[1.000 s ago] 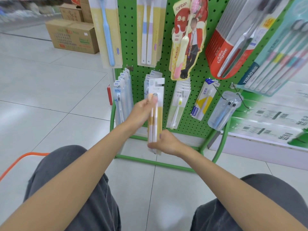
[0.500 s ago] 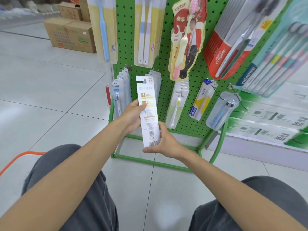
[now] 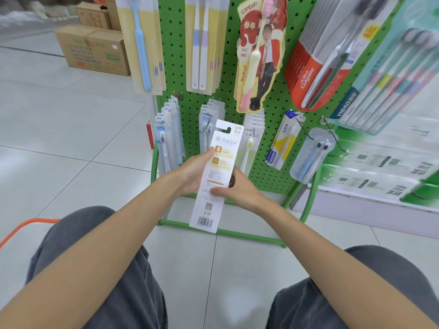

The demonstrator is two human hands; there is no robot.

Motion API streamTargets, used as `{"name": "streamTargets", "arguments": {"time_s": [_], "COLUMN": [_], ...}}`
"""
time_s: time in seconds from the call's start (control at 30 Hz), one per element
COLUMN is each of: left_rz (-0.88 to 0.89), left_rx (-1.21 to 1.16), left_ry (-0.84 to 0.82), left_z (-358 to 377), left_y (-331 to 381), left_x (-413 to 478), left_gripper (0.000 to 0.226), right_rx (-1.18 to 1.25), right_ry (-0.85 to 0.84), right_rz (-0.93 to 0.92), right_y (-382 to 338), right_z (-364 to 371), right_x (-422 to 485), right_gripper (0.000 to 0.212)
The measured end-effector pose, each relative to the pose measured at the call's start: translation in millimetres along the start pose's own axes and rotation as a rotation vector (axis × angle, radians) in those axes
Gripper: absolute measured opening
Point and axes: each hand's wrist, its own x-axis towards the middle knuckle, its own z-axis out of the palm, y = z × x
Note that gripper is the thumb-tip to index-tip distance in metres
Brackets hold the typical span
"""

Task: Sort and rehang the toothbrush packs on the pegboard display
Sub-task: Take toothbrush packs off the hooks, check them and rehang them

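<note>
- Pale tiled floor (image 3: 71, 129) of a shop, with cardboard boxes (image 3: 95, 52) stacked far left, behind a green pegboard (image 3: 278, 100) on a green tube frame (image 3: 249, 236).
- Along the pegboard's upper edge, left to right: blue-brush packs (image 3: 142, 43), twin-brush packs (image 3: 202, 43), red canban pack (image 3: 259, 55), red Colgate packs (image 3: 308, 74), and YIBRO multi-brush pack (image 3: 380, 79) toward the upper right corner.
- Along the lower edge, left to right: clear blister packs (image 3: 166, 138) at the left edge, a second clear row (image 3: 209, 115), white packs with a yellow-bristled brush (image 3: 251, 138), yellow-and-white box (image 3: 282, 141), and clear pouch (image 3: 311, 155) on a wire hook.
- Held pack (image 3: 217, 172): white card, printed back toward the camera, hang hole uppermost, barcode at the low end, top tilted slightly right. Off any hook, in front of the pegboard's lower edge, overlapping the second and third rows in view.
- Left hand (image 3: 192, 172): grasping the held pack's left edge at mid-height, thumb on the printed face, fingers hidden behind.
- Right hand (image 3: 242, 191): grasping the same pack lower down from the right, thumb laid across the face, fingers curled behind.
- Grey trousers (image 3: 107, 269) at both knees in the foreground, with an orange tube (image 3: 23, 229) at the left border.
</note>
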Motion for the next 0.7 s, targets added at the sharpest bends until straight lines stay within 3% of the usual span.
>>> {"name": "streamTargets", "arguments": {"time_s": [0.07,0.13,0.23,0.37,0.7], "left_rz": [-0.019,-0.031,-0.057,-0.131,-0.119], "left_rx": [0.023,0.061,0.145,0.284,0.304], "left_ry": [-0.045,-0.115,-0.181,-0.159,-0.107], "left_z": [0.3,-1.3,-2.6,-1.6,-5.3], "left_y": [0.0,0.3,-0.3,-3.6,-5.5], "left_x": [-0.3,-0.4,-1.4,-4.4,-2.5], "left_gripper": [0.052,0.058,0.063,0.064,0.055], "right_rx": [0.053,0.089,0.252,0.503,0.573], "right_ry": [0.097,0.117,0.124,0.299,0.316], "right_rz": [-0.007,-0.002,0.027,0.068,0.081], "right_y": [-4.4,-8.4,-15.8,-24.4,-26.7], "right_z": [-3.5,-7.8,-13.5,-31.9,-38.1], "right_x": [2.3,3.3,3.8,6.8,5.3], "right_gripper": [0.068,0.062,0.037,0.009,0.041]}}
